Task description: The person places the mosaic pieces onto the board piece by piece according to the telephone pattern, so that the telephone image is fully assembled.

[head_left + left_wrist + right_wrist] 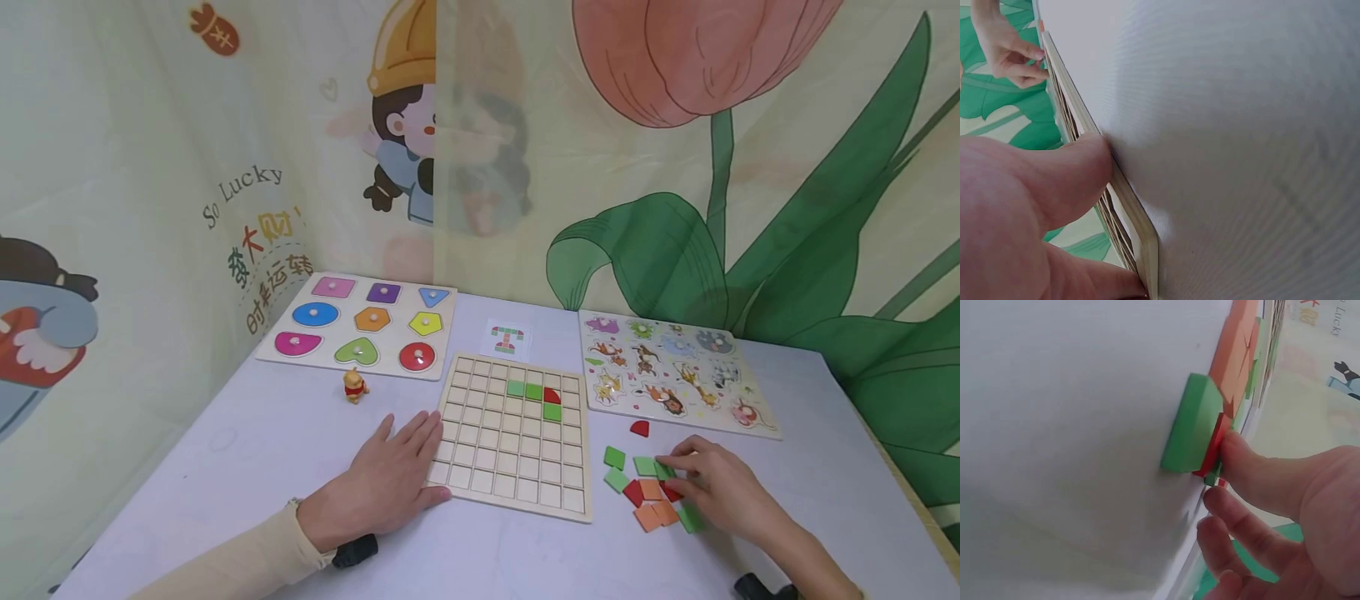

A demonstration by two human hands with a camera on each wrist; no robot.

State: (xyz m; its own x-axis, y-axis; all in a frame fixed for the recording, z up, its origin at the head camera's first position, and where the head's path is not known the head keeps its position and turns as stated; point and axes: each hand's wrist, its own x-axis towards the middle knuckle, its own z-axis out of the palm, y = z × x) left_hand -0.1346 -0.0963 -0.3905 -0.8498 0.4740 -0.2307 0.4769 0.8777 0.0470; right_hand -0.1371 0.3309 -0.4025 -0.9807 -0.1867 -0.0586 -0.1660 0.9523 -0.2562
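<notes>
A square wooden grid board (495,487) lies on the table; green squares and a red quarter-round piece (552,395) sit in its upper right cells. My left hand (393,475) rests flat against the board's left edge, fingers extended; in the left wrist view the thumb (1082,178) touches the board's side. Beside a loose group of green, red and orange pieces, my right hand (723,492) pinches a green square tile (663,472) between thumb and forefinger. In the right wrist view, a red piece (1213,445) and another green tile (1191,428) lie by the thumb.
Behind the board lies a small pattern card (507,340). A shape puzzle (375,358) stands back left, an animal puzzle (630,404) back right. A small bear figurine (355,386) is left of the board. Orange tiles (647,518) lie at the group's front.
</notes>
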